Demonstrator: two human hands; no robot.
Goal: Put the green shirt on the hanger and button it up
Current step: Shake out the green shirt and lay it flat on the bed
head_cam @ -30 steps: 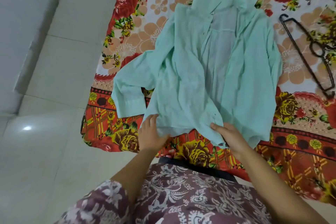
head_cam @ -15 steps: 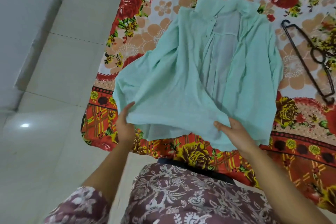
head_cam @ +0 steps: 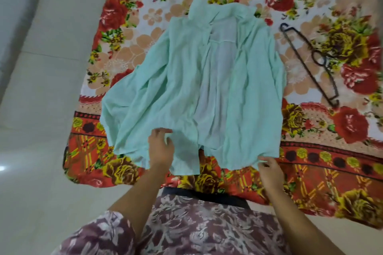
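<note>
- Green shirt (head_cam: 176,80): thin, soft woven cloth, pale mint, heavily creased. It lies spread at the centre of the frame, collar (head_cam: 223,9) towards the top and hem towards the bottom.
- The shirt front is open. The two panels fall apart to show a paler, near-sheer back layer down the middle.
- One sleeve bunches in loose folds at the left edge of the shirt.
- Hanger (head_cam: 315,58): dark, thin and rigid, of angular outline with a small loop. It lies flat at the upper right of the frame, just beside the shirt's right edge and apart from it.
- Both rest on a floral cloth (head_cam: 342,134) with red roses, yellow blooms, peach flowers and a checked orange border.
- Smooth pale floor tiles (head_cam: 51,68) fill the left of the frame.
- Left hand (head_cam: 160,149): low centre-left, fingers curled, thumb and fingers gathering a fold of the left front panel near the hem.
- Right hand (head_cam: 270,171): low centre-right, fingertips drawn together on the hem's lower right corner, pinching the edge. Slight blur hides the finer detail.
- A patterned maroon sleeve (head_cam: 99,234) covers the left upper arm at the bottom of the frame.
</note>
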